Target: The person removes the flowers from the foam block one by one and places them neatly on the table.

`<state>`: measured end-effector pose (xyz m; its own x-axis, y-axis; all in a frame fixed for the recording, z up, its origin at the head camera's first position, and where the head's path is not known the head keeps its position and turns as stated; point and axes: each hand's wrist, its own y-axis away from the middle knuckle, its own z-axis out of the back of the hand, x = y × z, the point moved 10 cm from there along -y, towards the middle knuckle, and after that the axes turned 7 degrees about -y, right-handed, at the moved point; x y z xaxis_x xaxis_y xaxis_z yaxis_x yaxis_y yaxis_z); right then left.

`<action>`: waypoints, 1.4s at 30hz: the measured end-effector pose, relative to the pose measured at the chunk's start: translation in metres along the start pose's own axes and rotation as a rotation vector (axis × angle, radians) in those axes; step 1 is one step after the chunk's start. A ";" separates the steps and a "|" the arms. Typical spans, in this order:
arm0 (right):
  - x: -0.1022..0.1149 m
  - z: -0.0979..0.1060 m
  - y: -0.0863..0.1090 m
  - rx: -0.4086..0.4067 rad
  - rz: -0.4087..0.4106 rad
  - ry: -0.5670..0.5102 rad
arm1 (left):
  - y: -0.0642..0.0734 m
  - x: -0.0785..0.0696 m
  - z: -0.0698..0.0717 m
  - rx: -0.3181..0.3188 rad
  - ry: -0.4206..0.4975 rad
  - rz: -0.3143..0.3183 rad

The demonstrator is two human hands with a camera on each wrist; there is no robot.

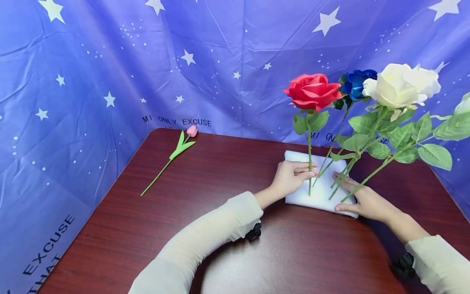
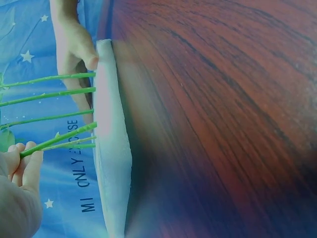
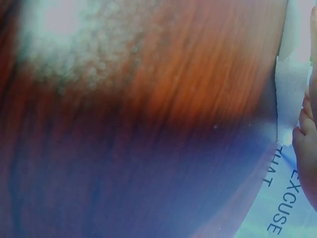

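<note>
In the head view my left hand (image 1: pixel 288 179) pinches the green stem of a red rose (image 1: pixel 313 93) between thumb and fingers. That stem's lower end meets a white foam block (image 1: pixel 298 195) lying on the table. Across the block's right part rests my right hand (image 1: pixel 371 204), fingers and thumb spread. A blue rose (image 1: pixel 358 83) and white roses (image 1: pixel 394 87) lean rightward, their stems rising from the block. Seen side-on in the left wrist view, several stems reach the foam (image 2: pixel 111 129), one of them pinched by the left hand (image 2: pixel 19 193).
A pink tulip (image 1: pixel 192 131) with green leaves lies at the left of the brown table (image 1: pixel 220 171). A blue-purple cloth (image 1: pixel 227 90) with white stars hangs behind and around it. Rose leaves (image 1: pixel 404 136) spread over the right forearm's side.
</note>
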<state>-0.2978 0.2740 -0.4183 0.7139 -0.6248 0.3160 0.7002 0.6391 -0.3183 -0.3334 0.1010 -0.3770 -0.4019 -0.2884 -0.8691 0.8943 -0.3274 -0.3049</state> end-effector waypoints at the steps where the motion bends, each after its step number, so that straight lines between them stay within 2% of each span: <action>1: 0.000 0.000 0.001 0.001 -0.002 -0.001 | 0.000 0.001 0.001 -0.007 0.007 0.008; 14: 0.000 -0.005 0.004 0.015 -0.019 -0.004 | 0.003 0.009 0.005 -0.022 0.002 0.063; 22: -0.001 -0.006 0.003 0.028 -0.049 -0.012 | 0.002 0.009 0.009 -0.035 -0.001 0.053; 32: 0.001 0.000 0.001 0.002 -0.003 0.006 | -0.001 0.007 0.013 -0.059 -0.004 0.037; 42: 0.001 0.000 0.000 0.022 -0.029 0.016 | -0.004 0.003 0.017 -0.083 0.010 0.037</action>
<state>-0.2975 0.2735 -0.4175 0.6933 -0.6503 0.3107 0.7206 0.6298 -0.2898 -0.3413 0.0864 -0.3717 -0.3666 -0.2894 -0.8842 0.9219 -0.2409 -0.3033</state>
